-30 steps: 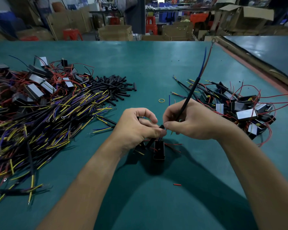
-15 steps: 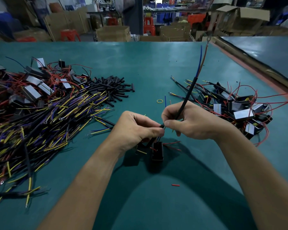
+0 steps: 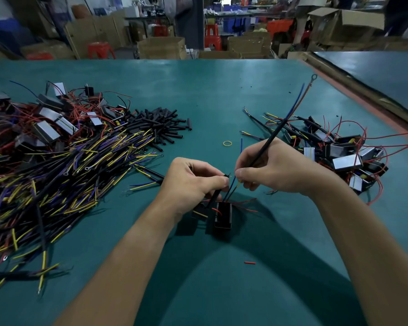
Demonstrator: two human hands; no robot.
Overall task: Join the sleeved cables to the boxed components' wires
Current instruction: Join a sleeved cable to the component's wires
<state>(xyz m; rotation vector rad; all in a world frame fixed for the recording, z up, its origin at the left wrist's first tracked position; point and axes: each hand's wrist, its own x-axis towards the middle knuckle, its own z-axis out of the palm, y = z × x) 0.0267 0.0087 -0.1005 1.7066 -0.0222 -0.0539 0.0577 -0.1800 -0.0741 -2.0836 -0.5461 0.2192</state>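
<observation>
A small black boxed component (image 3: pixel 223 215) stands on the green table just below my hands, red, blue and yellow wires rising from it. My left hand (image 3: pixel 193 182) pinches a short black tube with a wire end at its fingertips. My right hand (image 3: pixel 276 170) grips a black sleeved cable (image 3: pixel 272 135), whose blue and brown leads point up to the far right and end in a ring terminal (image 3: pixel 313 77). The fingertips of both hands almost meet above the box.
A big heap of sleeved cables (image 3: pixel 64 175) and boxed components (image 3: pixel 45 130) lies at the left, with black tube pieces (image 3: pixel 160 125) behind it. At the right lies a pile of components with red wires (image 3: pixel 346 156). A yellow rubber band (image 3: pixel 227 143) and a red scrap (image 3: pixel 249 262) are loose.
My hands have drawn slightly apart, baring the blue and yellow wire ends between them. The sleeved cable has tilted further to the right.
</observation>
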